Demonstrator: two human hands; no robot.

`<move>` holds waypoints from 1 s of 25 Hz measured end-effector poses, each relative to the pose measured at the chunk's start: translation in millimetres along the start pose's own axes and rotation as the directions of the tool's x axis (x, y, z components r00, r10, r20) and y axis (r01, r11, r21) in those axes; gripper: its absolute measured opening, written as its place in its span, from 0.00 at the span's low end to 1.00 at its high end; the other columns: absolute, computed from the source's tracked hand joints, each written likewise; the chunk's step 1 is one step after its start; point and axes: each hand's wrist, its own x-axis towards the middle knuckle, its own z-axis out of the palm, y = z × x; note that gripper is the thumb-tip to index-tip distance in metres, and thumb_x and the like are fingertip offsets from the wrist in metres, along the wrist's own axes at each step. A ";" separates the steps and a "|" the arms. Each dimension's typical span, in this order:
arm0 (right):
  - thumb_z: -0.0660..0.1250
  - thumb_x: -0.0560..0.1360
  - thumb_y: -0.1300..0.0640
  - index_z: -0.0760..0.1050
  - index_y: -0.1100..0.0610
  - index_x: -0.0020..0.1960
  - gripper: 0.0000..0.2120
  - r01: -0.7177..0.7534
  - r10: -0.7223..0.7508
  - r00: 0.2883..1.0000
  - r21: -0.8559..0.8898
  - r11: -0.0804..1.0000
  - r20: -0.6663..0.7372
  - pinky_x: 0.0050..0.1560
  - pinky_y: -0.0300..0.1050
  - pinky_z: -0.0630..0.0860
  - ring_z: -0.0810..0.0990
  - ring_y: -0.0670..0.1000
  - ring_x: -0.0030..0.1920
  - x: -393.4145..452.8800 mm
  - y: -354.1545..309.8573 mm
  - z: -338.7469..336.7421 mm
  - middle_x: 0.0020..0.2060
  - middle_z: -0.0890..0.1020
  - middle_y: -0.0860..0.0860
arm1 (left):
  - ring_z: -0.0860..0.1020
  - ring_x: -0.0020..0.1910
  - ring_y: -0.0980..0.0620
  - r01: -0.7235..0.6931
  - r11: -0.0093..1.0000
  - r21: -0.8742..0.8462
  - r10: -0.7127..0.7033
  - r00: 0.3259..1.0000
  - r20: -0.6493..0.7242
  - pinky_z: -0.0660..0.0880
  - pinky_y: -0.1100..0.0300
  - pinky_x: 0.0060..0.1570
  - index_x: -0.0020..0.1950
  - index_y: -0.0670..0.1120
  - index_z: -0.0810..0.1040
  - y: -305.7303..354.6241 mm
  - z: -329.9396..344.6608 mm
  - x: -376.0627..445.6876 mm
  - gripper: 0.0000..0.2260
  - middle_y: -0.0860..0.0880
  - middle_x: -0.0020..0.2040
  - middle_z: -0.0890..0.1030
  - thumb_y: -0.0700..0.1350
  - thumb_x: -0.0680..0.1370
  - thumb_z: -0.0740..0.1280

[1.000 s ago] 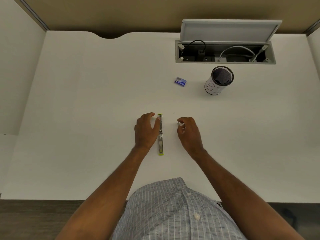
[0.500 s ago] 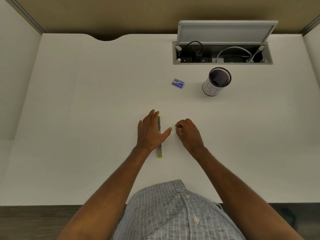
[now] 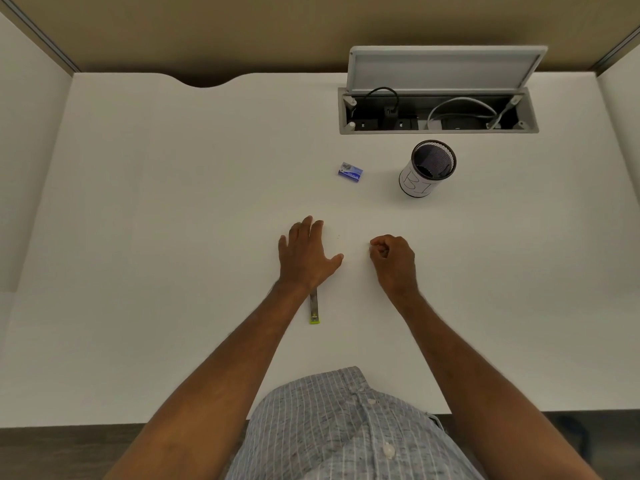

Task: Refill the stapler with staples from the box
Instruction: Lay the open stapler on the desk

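Observation:
The stapler (image 3: 314,308) lies opened out flat on the white desk (image 3: 173,237), a thin metal strip with a lime-green end toward me. My left hand (image 3: 306,256) lies flat over its far half with fingers spread, pressing down on it. My right hand (image 3: 393,259) rests on the desk a little to the right, curled with fingertips pinched together; something pale and tiny may sit between them, too small to make out. The small blue staple box (image 3: 350,172) lies farther back, apart from both hands.
A black mesh pen cup (image 3: 427,169) with a white paper label stands right of the box. Behind it an open cable hatch (image 3: 438,112) with raised lid holds plugs and wires. Partition walls flank the desk on both sides.
My left hand has slid from beside the stapler onto it and flattened over its far half. My right hand has curled tighter and drifted slightly right.

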 end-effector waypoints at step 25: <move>0.67 0.79 0.56 0.80 0.55 0.51 0.05 0.200 -0.183 0.979 -0.244 0.949 0.091 0.46 0.37 0.67 0.75 0.47 0.45 2.6 -7.7 7.1 0.47 0.79 0.50 | 0.74 0.63 0.45 -0.146 0.988 0.046 0.151 0.975 -0.163 0.71 0.49 0.62 0.66 0.49 0.76 4.3 5.9 13.6 0.20 0.48 0.65 0.76 0.54 0.76 0.70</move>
